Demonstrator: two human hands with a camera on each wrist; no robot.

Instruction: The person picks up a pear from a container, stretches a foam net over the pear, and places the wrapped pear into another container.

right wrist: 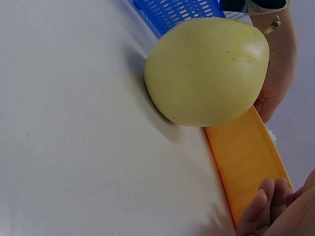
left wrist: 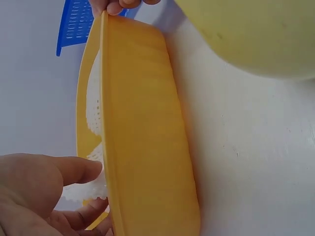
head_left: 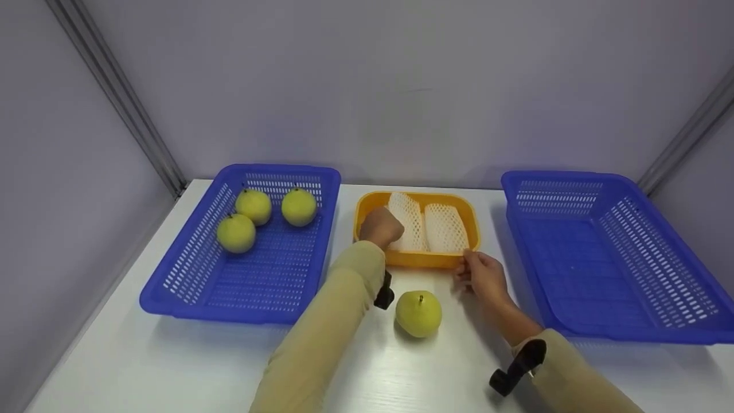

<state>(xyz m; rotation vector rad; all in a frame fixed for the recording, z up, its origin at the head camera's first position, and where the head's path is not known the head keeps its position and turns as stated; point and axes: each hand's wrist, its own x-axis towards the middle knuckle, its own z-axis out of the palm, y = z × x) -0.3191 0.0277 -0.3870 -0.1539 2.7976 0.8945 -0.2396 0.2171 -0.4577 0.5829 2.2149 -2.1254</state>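
We see a pale grey wall rising behind the yellow tray, and a white table that carries the tray and everything around it. To the tray's right, apart from it, we have the right blue basket, with slotted sides; to the tray's left is the left blue basket, built the same way. Two beige sleeves reach towards the tray from its near side. The yellow tray itself stands upright between the baskets.

At the tray's left end we find the left hand, bent over the rim, its thumb on one side of the left foam net and its fingers curled on the other; we cannot tell how firmly they squeeze. The right hand is at the tray's near right corner, its thumb and fingers pinching the rim.

Inside the tray we see two white meshes: the left foam net, leaning up against the far rim, and the right foam net just beside it. On the near side of the tray, just apart from it, one yellow-green pear sits stem up. Three more pears lie in the basket left of the tray, grouped towards its far end.
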